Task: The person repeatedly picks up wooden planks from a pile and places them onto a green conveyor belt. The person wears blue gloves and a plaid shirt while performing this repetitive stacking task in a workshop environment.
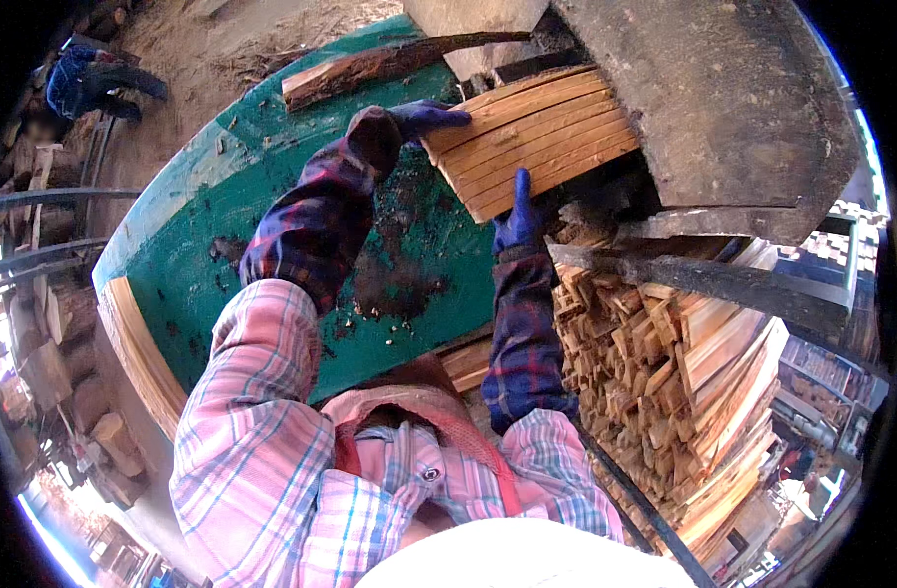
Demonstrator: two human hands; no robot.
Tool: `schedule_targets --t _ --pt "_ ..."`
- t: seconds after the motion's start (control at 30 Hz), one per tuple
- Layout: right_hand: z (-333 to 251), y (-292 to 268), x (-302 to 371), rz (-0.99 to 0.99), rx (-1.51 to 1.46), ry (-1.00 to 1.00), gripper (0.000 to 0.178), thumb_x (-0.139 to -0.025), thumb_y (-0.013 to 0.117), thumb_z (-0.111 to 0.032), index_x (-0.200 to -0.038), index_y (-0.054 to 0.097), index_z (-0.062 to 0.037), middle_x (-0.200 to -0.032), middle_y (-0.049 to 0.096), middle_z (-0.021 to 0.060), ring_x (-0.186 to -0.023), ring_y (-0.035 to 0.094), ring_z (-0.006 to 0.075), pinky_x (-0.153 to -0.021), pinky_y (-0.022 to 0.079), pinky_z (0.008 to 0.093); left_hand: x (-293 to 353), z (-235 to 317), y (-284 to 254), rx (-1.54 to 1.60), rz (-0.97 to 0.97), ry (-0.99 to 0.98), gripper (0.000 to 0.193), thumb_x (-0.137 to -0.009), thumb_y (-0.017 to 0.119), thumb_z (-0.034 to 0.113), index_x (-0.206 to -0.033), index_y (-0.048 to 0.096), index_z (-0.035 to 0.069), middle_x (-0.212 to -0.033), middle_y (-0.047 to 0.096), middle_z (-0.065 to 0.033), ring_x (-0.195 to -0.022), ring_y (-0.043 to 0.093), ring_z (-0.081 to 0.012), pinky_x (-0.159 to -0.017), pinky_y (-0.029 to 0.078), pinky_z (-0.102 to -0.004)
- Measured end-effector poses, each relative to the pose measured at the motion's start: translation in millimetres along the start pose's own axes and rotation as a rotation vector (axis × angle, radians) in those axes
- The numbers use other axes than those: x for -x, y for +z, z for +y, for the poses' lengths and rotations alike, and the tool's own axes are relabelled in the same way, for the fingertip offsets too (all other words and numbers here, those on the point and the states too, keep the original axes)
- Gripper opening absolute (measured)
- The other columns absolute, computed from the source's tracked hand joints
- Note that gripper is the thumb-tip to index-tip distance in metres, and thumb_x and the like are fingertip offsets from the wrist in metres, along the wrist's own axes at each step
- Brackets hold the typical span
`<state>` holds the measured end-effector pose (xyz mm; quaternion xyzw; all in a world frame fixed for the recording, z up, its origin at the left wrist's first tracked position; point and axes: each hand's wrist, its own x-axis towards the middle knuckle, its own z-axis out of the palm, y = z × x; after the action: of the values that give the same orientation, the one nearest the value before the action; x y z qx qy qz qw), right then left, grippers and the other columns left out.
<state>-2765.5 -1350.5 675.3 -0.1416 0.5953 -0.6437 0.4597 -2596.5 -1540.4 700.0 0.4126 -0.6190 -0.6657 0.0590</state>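
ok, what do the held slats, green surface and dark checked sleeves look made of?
Slats: bare wood, unpainted; tan colour and grain show. Green surface: probably painted, worn pale toward the rim; metal or wood beneath, can't tell. Dark checked sleeves: likely matte woven cloth, going by soft folds.

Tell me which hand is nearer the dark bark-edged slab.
Left: left hand near the slab, at the planks' left end; right hand farther, at their near edge.
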Motion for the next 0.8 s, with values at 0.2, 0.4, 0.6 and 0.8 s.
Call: schedule_targets --t 0.2,0.4,0.6,0.8 --pt "3 7 16 0.133 0.344 -0.05 0.076 -0.077 0.07 -0.04 -0.136 0.028 -0.0162 -0.117 0.051 0.0098 -0.096 0.054 0.0229 -0.07 0.051 0.038 22 -4 11 0.097 0.011 0.005 0.058 -0.078 0.064 0.05 -0.112 0.061 0.004 -0.104 0.063 -0.0046 -0.091 0.058 -0.0137 -0.082 0.045 -0.0297" --pt "19 9 26 0.073 0.084 -0.034 0.072 -0.076 0.071 -0.04 -0.132 0.036 -0.0113 -0.116 0.052 0.0093 -0.097 0.055 0.0221 -0.075 0.051 0.0369 30 -17 21 0.159 0.033 0.06 0.058 -0.077 0.065 0.049 -0.113 0.061 0.004 -0.103 0.064 -0.0063 -0.091 0.059 -0.0151 -0.086 0.043 -0.0297" --pt "18 19 44 0.084 -0.019 0.049 0.07 -0.075 0.072 -0.04 -0.129 0.042 -0.0071 -0.116 0.053 0.0088 -0.097 0.055 0.0215 -0.079 0.05 0.0361 45 -24 17 0.134 0.01 0.082 0.059 -0.077 0.065 0.049 -0.116 0.059 0.005 -0.105 0.063 -0.006 -0.092 0.059 -0.016 -0.086 0.043 -0.0303" --pt "-3 41 83 0.062 -0.172 0.219 0.073 -0.075 0.073 -0.037 -0.132 0.037 -0.0091 -0.119 0.051 0.0086 -0.098 0.054 0.0227 -0.081 0.049 0.0367 79 -24 19 0.15 0.035 0.029 0.057 -0.08 0.062 0.048 -0.116 0.059 0.004 -0.107 0.062 -0.0049 -0.094 0.057 -0.0148 -0.085 0.043 -0.0302"
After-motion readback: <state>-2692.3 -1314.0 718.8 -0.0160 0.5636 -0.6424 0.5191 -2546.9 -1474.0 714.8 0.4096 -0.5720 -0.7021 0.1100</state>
